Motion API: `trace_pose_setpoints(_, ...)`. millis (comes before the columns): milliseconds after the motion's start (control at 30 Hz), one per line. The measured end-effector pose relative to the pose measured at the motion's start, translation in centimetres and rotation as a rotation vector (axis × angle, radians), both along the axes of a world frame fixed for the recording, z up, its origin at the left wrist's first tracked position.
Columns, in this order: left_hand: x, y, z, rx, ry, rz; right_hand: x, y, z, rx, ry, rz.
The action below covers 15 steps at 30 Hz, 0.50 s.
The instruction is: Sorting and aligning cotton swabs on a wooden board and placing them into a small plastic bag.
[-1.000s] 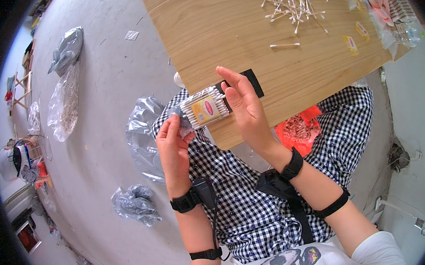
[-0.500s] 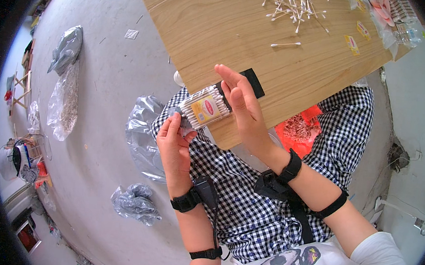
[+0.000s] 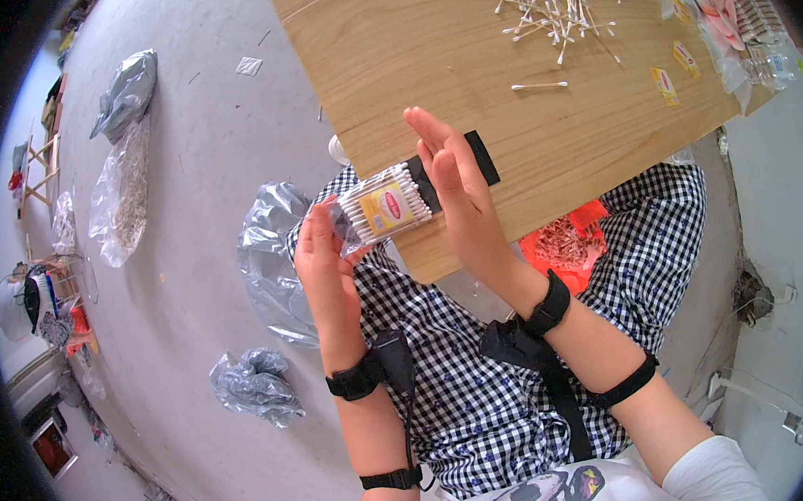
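A clear plastic pack of cotton swabs [image 3: 388, 205], with a yellow and red label, lies at the table's near left corner, swab tips toward the right. My left hand [image 3: 328, 269] holds the pack's left end, where the clear film gathers by the fingers; part of its grip is hidden. Beyond the pack's other end is my right hand [image 3: 461, 194], fingers stretched and palm turned to the left, holding nothing. Behind it, a black flat piece [image 3: 482, 158] rests on the wooden table [image 3: 387, 63] and is partly covered by the hand.
Loose cotton swabs [image 3: 557, 19] are heaped at the far side, with a single swab [image 3: 540, 86] nearer. Small yellow labels [image 3: 664, 85] lie at right. An orange-red bag [image 3: 565, 243] of swabs sits between my legs. Grey plastic bags [image 3: 257, 385] lie on the floor.
My left hand's fingers have straightened and shifted up along the pack's left end, with more clear film showing. My right hand has moved slightly up and left.
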<state>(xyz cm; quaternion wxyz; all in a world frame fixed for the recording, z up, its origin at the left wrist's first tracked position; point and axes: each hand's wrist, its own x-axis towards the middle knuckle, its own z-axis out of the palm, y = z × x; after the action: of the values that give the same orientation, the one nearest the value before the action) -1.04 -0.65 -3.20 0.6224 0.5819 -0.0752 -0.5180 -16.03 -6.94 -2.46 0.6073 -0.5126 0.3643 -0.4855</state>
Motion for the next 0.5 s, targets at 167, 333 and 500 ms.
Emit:
trace_pose_setpoints(167, -1.1, -0.7, -1.6, -0.070, -0.449, -0.179, 0.8, -0.1, -0.5, -0.040, 0.044, 0.014)
trace_pose_setpoints(333, -1.5, -1.1, -1.2, 0.024, -0.372, -0.059, 0.8, 0.0, -0.7, -0.022, -0.006, -0.003)
trace_pose_setpoints(500, -2.9, -1.5, -0.7, 0.100, -0.654, -0.112, 1.3, 0.3, -0.6, 0.034, -0.032, 0.034)
